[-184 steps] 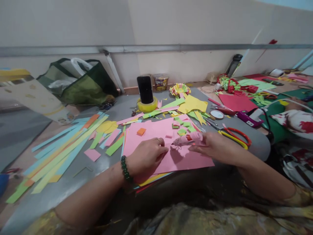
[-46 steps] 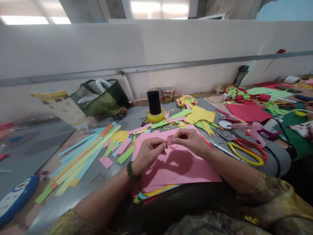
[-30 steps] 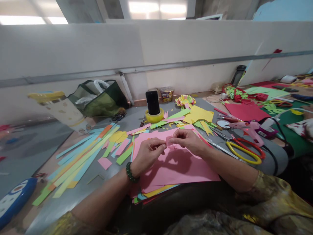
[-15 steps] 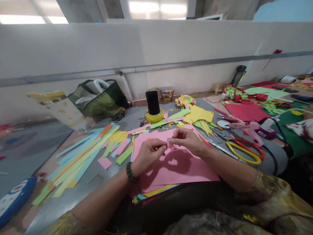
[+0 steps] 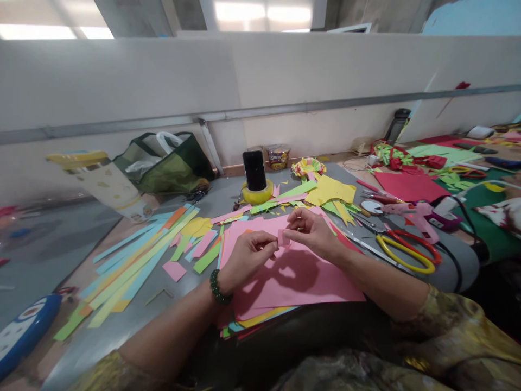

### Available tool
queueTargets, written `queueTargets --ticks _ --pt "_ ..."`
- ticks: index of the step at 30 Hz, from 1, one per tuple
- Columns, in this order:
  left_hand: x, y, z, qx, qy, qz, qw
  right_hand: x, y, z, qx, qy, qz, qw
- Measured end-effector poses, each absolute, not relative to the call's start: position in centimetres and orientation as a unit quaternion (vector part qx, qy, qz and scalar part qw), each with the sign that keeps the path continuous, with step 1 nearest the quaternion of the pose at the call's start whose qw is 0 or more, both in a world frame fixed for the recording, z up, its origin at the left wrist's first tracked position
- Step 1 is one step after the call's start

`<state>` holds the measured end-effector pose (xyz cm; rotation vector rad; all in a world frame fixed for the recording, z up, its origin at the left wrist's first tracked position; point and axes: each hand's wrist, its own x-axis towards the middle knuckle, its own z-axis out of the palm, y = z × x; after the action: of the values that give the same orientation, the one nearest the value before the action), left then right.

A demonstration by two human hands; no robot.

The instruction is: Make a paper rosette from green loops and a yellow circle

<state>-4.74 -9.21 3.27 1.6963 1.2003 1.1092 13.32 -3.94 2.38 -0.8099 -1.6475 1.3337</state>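
Between my hands is a small piece of pink paper (image 5: 284, 238), held above a stack of coloured sheets with a pink sheet (image 5: 301, 288) on top. My left hand (image 5: 251, 255), with a green bead bracelet (image 5: 218, 288) at the wrist, pinches the piece's left edge between thumb and fingertips. At its right side is my right hand (image 5: 311, 233); the thumb touches the paper and the index finger is curled above it. Cut paper strips (image 5: 142, 255) in blue, green, yellow and orange lie to the left. Both hands cast shadows on the pink sheet.
Scissors (image 5: 407, 255) with yellow and red handles and a pink glue gun (image 5: 419, 214) lie at the right. Behind the stack, a phone (image 5: 255, 171) stands in a yellow tape roll (image 5: 258, 193). A tumbler (image 5: 106, 184) and a green bag (image 5: 171, 163) are at the left.
My right index finger has lifted slightly off the pink paper piece, while the thumb stays against it. My left hand has hardly moved.
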Motion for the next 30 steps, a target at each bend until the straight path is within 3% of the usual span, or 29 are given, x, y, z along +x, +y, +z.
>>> queueTargets --ticks 13,22,30 --pt "-4.53 -9.46 3.28 0.671 0.469 0.416 0.397 13.20 -4.01 2.45 -0.314 -0.666 0.508 0.447" --pt "-4.48 -9.13 2.67 0.661 0.459 0.418 0.422 13.18 -4.62 2.14 -0.339 -0.721 0.413 0.442" --pt "-4.33 -9.27 2.71 0.716 0.458 0.384 0.359 13.41 -4.55 2.82 -0.291 -0.702 0.500 0.416"
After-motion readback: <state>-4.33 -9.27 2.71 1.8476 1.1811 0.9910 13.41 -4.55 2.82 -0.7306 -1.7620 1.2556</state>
